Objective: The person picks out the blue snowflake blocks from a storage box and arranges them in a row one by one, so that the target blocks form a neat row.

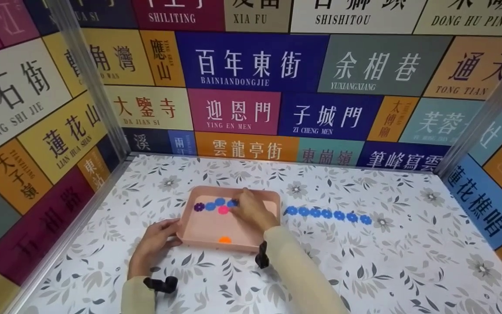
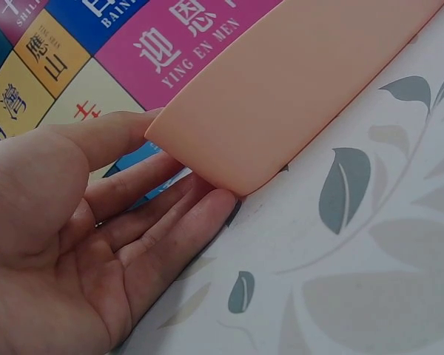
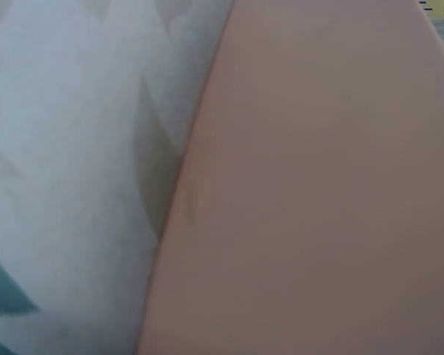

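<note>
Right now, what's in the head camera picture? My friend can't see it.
A right hand reaches among small colourful pieces in a pink tray while the left hand touches its side. Right of it, seven blue pieces form a row on the table.

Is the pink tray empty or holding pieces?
Not empty: in the head view, a pink piece, an orange piece and blue pieces lie inside the tray.
</note>
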Available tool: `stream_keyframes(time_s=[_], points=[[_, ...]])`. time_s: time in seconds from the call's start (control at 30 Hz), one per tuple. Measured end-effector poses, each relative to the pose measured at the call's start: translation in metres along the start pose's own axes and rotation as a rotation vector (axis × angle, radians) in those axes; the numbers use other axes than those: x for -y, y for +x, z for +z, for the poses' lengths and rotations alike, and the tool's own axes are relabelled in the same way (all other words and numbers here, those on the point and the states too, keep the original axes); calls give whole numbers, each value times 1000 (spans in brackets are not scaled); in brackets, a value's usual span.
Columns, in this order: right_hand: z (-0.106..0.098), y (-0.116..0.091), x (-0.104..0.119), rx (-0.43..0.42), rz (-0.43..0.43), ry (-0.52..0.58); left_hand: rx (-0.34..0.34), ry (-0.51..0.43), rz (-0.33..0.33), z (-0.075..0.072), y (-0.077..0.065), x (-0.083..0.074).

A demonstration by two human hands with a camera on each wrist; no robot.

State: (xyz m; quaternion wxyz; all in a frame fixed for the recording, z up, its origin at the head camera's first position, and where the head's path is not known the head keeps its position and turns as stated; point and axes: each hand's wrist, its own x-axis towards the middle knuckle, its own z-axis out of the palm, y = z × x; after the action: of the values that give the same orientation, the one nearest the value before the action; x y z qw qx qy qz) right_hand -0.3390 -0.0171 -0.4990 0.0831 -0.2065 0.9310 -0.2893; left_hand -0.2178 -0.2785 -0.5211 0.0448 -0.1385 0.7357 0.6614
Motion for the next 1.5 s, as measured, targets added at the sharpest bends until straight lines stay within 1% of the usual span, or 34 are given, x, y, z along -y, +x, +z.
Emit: stream_keyframes(time_s=[0.13,0.27,0.63,0.8,0.87,0.97,1.1,1.27,1.33,1.5], points=[[0,-2,0,-5,15,18,2,4,-16,0,0,1],[-1,-2,-1,-10,21,32,-1,22,-18,0,0,1],[0,-2,-2,-13,71,77,4,27,0,0,-1,2],[-1,-1,-4,-15,86,76,11,70,18,-1,0,2],[-1,-1,-4,-15,88,65,7,73,14,-1,0,2],[-3,-2,-4,-8,86,54,-1,48,-13,-1,0,2],[-6,-5,-2,-5,78,24,-1,45,-43,0,1,1],[-11,-9,-1,12,94,36,3,56,-34,0,3,0],[-14,-11,-1,17,98,53,1,43,-34,0,2,0],[-25,-18,1,-10,55,46,2,30,-56,0,0,0]])
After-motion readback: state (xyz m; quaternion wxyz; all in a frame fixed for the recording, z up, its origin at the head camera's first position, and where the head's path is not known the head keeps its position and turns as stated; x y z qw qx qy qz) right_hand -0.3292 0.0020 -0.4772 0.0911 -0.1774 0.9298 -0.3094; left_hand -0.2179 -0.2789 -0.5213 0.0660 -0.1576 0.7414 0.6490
